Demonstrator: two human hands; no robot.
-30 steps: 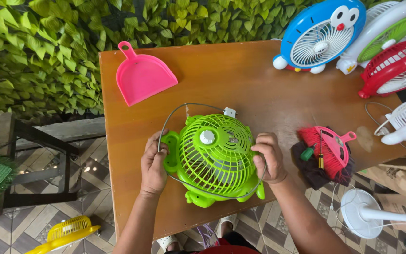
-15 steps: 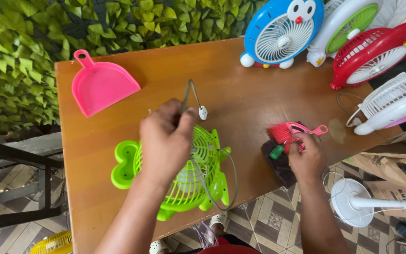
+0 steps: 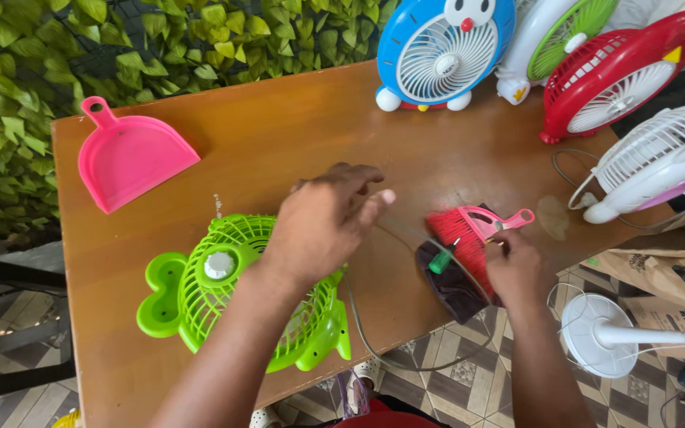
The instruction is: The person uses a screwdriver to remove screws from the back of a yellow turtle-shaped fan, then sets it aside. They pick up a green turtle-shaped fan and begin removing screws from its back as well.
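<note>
left hand (image 3: 323, 226) farther right, grip seemingly empty

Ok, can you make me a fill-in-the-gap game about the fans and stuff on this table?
1. The fan lying under the left hand is coloured ____.
2. The dustpan near the leafy wall is coloured ____.
3. The right hand touches a small brush with ____ bristles.
4. The round blue fan has a ____ grille.

Missing words: green; pink; red; white
</note>
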